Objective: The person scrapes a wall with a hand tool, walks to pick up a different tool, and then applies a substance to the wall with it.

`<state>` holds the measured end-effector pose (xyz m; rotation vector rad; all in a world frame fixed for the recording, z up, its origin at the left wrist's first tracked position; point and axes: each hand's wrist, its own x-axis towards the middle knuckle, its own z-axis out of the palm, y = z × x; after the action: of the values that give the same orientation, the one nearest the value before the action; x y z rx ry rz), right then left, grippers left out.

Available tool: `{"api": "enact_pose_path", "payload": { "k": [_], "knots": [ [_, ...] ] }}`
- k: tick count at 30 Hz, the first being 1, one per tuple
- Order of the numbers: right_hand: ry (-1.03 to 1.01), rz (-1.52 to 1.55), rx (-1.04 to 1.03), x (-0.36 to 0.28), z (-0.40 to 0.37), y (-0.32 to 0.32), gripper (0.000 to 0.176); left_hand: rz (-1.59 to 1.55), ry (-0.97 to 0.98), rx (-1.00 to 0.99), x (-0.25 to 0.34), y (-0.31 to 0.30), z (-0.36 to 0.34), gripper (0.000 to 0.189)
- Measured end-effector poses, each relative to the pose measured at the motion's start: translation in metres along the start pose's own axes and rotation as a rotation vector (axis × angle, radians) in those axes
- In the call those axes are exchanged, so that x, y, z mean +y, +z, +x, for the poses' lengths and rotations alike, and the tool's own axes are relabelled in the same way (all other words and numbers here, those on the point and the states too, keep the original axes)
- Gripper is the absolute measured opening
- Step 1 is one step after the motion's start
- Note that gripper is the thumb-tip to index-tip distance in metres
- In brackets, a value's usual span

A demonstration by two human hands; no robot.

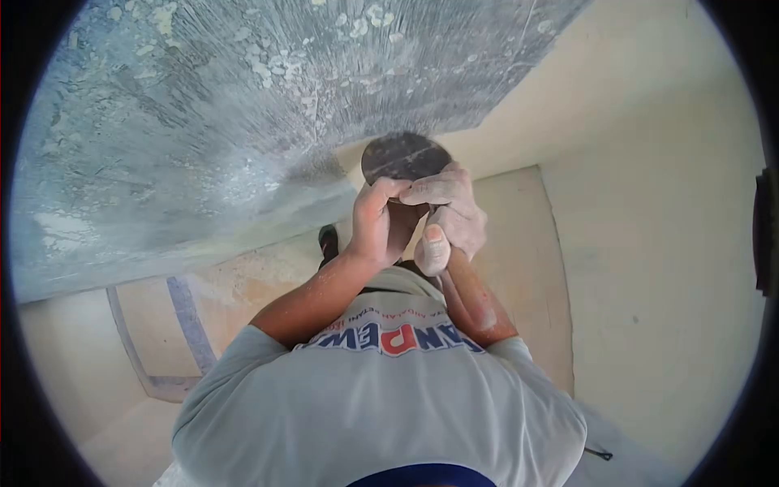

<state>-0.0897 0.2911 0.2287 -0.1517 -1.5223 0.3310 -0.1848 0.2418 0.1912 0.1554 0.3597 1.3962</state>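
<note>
A dark, round, flat disc (404,157) with dusty scuffs and a pale line across it is raised in front of my chest, its far side close to the grey-blue patchy surface. My left hand (377,219) is closed at the disc's lower left edge, the thumb bent over toward the rim. On the lower right, my right hand (456,207) grips the same edge with curled fingers coated in pale dust. The two hands nearly meet at the rim. Whatever lies behind the disc or inside my palms is hidden.
The mottled grey-blue surface (203,122) fills the upper left. A cream wall (649,243) rises on the right, with a dark object (763,233) at its edge. A blue-striped panel (162,333) stands lower left. A thin dark item (599,453) lies lower right.
</note>
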Motion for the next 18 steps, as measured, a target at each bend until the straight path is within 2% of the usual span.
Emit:
{"api": "enact_pose_path", "payload": {
  "k": [1,2,4,5,6,8,9,11,12,14,16,18],
  "knots": [
    [0.016,-0.037,-0.049,-0.013,0.003,-0.006,0.041,0.023,-0.002,0.031,-0.001,0.011,-0.01,0.026],
    [-0.05,-0.031,-0.094,-0.017,0.004,-0.016,0.037,0.137,0.082,0.137,0.001,0.056,-0.026,0.026],
    [0.065,-0.072,-0.089,-0.015,-0.002,-0.01,0.035,0.119,0.022,0.161,0.003,0.045,-0.018,0.026],
    [0.152,-0.116,-0.117,0.003,-0.021,-0.008,0.036,-0.071,-0.099,-0.081,0.005,-0.003,0.005,0.025],
    [0.246,-0.124,-0.161,0.017,-0.032,-0.009,0.039,-0.123,-0.053,-0.163,-0.003,-0.051,0.025,0.024],
    [0.268,-0.082,-0.092,-0.007,-0.028,-0.009,0.039,0.016,-0.076,0.141,-0.001,0.0,-0.006,0.025],
    [0.103,-0.054,-0.164,-0.016,-0.009,-0.016,0.041,0.096,0.041,0.172,0.002,0.043,-0.015,0.027],
    [0.039,-0.108,-0.156,-0.025,-0.007,-0.018,0.043,0.123,0.034,0.064,-0.001,0.031,-0.021,0.03],
    [0.102,-0.041,-0.091,-0.009,-0.013,-0.008,0.043,0.055,-0.073,-0.044,0.004,0.009,-0.011,0.029],
    [0.253,-0.096,-0.096,0.018,-0.043,-0.003,0.042,-0.113,-0.038,-0.147,-0.008,-0.06,0.024,0.028],
    [0.141,-0.062,-0.102,0.001,-0.024,-0.008,0.041,0.01,-0.049,0.109,-0.006,-0.009,-0.001,0.029],
    [0.003,-0.057,-0.178,-0.017,-0.01,-0.026,0.04,0.164,0.117,0.097,-0.001,0.042,-0.019,0.029]
  ]
}}
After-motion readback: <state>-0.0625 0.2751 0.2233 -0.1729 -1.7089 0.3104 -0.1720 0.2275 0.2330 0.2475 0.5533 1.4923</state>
